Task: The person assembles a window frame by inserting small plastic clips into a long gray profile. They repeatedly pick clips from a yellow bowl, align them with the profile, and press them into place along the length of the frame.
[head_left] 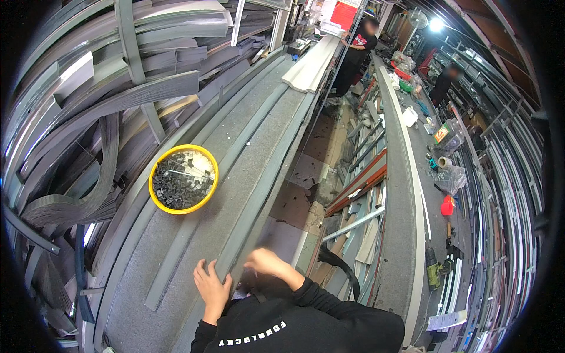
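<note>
My left hand (213,286) lies at the near end of a long grey profile strip (262,194) that runs along the right side of the bench. Its fingers are stretched and apart, and the thumb reaches toward the strip. Just right of it, my right hand (268,262) is bent over the bench edge with curled fingers, slightly blurred. What it holds, if anything, is hidden. Ahead and to the left stands a yellow-rimmed round tub (216,176) filled with small black and white plastic pieces. Another grey strip (176,259) lies left of my hands.
Stacked profiles (147,88) crowd the left racks. Pale wide panels (309,65) lie at the bench's far end. Offcuts (359,217) fill the space beside the aisle. A second bench (400,235) at right holds a green drill (433,270). Two people stand farther back.
</note>
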The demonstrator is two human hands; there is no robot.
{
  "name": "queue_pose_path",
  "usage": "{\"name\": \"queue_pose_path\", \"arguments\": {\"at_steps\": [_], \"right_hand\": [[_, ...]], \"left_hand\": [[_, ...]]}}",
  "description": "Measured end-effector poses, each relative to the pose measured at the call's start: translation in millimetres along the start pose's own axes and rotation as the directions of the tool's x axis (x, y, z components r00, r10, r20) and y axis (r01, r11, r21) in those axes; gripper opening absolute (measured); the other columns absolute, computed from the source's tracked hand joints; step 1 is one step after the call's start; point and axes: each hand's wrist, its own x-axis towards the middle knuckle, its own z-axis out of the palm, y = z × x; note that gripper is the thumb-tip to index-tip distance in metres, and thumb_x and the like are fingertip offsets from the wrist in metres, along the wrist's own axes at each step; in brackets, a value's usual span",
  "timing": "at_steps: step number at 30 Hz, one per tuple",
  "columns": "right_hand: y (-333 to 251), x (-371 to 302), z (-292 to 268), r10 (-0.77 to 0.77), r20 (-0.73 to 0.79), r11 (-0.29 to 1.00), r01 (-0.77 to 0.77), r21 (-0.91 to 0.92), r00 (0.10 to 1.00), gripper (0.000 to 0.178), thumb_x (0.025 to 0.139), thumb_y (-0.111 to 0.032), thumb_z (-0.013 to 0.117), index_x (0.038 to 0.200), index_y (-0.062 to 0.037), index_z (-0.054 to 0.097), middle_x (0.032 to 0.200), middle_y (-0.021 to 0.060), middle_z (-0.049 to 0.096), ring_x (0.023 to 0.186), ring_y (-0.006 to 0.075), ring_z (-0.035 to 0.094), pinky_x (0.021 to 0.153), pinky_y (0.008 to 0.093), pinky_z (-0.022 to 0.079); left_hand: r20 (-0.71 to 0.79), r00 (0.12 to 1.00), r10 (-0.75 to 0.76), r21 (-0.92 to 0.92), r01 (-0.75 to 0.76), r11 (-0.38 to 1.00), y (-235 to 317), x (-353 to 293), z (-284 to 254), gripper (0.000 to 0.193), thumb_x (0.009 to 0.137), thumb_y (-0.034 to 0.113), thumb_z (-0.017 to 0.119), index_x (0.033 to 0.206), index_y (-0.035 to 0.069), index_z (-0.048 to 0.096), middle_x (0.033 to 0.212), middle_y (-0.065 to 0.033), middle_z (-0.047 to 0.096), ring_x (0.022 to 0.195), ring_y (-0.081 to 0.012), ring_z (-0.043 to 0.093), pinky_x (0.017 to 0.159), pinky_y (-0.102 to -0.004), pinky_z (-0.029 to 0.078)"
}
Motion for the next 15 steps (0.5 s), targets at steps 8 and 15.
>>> {"name": "queue_pose_path", "arguments": {"at_steps": [8, 15], "right_hand": [[2.7, -0.7, 1.6, -0.011, -0.014, 1.0, 0.012, 0.023, 1.0, 0.028, 0.088, -0.031, 0.068, 0.085, -0.0027, 0.072, 0.076, 0.0197, 0.068, 0.074, 0.0378, 0.067, 0.068, 0.046, 0.052], [-0.5, 0.4, -1.1, 0.037, 0.023, 0.998, -0.038, 0.048, 0.999, 0.028, 0.087, -0.032, 0.07, 0.091, -0.0044, 0.075, 0.081, 0.0209, 0.069, 0.082, 0.0377, 0.069, 0.071, 0.0464, 0.054]], "left_hand": [[0.006, 1.0, -0.005, -0.006, 0.005, 1.0, -0.5, 0.0, 0.3, 0.062, 0.073, 0.025, 0.077, 0.126, 0.004, 0.053, 0.137, -0.0232, 0.041, 0.128, -0.0427, 0.038, 0.106, -0.0521, 0.034], [-0.029, 1.0, -0.005, 0.007, 0.005, 1.0, 0.3, 0.2, 1.5, 0.06, 0.07, 0.023, 0.079, 0.123, 0.006, 0.055, 0.135, -0.0208, 0.043, 0.127, -0.0408, 0.04, 0.106, -0.0508, 0.035]]}}
